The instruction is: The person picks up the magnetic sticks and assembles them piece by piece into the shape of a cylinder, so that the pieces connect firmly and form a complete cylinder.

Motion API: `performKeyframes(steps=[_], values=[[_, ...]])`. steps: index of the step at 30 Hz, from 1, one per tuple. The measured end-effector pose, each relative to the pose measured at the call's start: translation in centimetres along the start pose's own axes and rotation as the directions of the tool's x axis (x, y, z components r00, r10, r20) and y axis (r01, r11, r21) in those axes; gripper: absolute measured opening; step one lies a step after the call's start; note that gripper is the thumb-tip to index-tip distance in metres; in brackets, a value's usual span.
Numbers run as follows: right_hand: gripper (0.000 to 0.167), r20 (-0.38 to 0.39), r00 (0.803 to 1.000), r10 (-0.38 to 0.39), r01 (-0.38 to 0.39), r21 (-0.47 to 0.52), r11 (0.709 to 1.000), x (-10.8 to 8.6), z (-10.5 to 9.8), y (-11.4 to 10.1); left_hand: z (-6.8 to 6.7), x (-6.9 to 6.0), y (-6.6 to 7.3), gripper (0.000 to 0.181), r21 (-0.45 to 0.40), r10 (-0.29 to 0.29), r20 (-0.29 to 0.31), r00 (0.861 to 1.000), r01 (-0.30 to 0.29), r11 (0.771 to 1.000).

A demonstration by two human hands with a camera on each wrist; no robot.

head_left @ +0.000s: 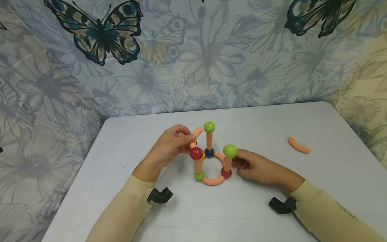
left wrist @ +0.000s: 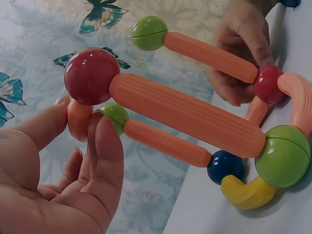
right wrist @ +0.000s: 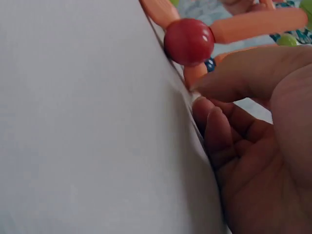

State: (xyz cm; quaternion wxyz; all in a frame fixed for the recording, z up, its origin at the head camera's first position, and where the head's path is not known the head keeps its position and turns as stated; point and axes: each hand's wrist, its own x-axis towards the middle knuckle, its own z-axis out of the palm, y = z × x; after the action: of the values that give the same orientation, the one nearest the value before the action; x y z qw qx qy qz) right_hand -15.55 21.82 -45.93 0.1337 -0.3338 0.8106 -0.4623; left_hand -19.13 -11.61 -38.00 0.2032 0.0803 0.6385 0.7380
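My left hand (head_left: 172,144) pinches a short curved orange stick (left wrist: 79,119) between thumb and fingers, its end against the upper red ball (left wrist: 91,75). That ball tops an upright orange stick (left wrist: 185,116) on a green ball (left wrist: 282,156). My right hand (head_left: 257,166), low at the structure's right side, grips a curved orange base stick (right wrist: 195,75) beside the lower red ball (right wrist: 189,42); its fingertips are partly hidden. Two other uprights carry green balls (head_left: 209,127) and stand on the blue ball (head_left: 209,152) and lower red ball. Curved sticks, one yellow (left wrist: 248,192), form the base ring.
A loose curved orange stick (head_left: 298,145) lies on the white table (head_left: 248,211), to the right of the structure. Behind the table hangs a floral cloth (head_left: 208,67) with butterflies. A black wrist mount (head_left: 161,195) sits on each sleeve.
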Motion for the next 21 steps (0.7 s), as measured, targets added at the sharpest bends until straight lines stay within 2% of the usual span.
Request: performKeyframes(steps=[7, 12, 17, 21], values=[[0.03, -0.078, 0.994, 0.073, -0.06, 0.148, 0.987, 1.1, -1.2, 0.5, 0.0, 0.1, 0.1, 0.026, 0.018, -0.019, 0.0, 1.0, 0.019, 1.0], [0.03, -0.12, 0.985, 0.12, -0.1, 0.167, 0.981, 3.3, -1.6, 0.4, 0.0, -0.1, 0.0, 0.032, 0.034, -0.036, 0.009, 0.999, 0.035, 0.999], [0.037, -0.155, 0.983, 0.103, -0.075, 0.177, 0.981, 5.9, -1.5, 0.1, 0.0, -0.2, -0.2, 0.031, 0.038, -0.03, 0.019, 0.999, 0.029, 0.999], [0.043, -0.162, 0.984, 0.068, -0.04, 0.165, 0.985, 7.2, -1.3, -0.7, 0.0, -0.1, -0.2, 0.029, 0.036, -0.017, 0.026, 1.0, 0.016, 0.999]])
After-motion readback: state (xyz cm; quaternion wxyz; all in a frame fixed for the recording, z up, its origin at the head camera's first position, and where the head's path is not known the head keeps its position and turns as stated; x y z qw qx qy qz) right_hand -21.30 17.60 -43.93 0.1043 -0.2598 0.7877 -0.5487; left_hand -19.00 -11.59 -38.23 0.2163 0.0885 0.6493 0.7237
